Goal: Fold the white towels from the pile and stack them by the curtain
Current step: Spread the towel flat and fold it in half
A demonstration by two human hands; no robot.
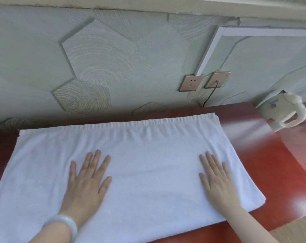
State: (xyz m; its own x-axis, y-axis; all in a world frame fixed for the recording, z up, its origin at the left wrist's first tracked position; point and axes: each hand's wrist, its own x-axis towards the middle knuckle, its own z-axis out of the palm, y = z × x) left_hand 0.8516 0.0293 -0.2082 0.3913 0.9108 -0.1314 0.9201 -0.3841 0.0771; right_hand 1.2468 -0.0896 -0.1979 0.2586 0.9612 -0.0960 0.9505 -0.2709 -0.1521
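A white towel [148, 148] lies spread flat across a red-brown table [264, 155], its long hemmed edge toward the wall. My left hand [86, 183] presses flat on the towel's left half, fingers straight and spread. On the right half my right hand [217, 181] rests flat, fingers straight and pointing away from me. A pale bangle circles my left wrist. No towel pile, stack or curtain is in view.
A white electric kettle [287, 111] stands on the table at the far right. Behind the table a green patterned wall carries two beige sockets [203, 82], with a dark cord running down from one. The table's right edge curves toward me.
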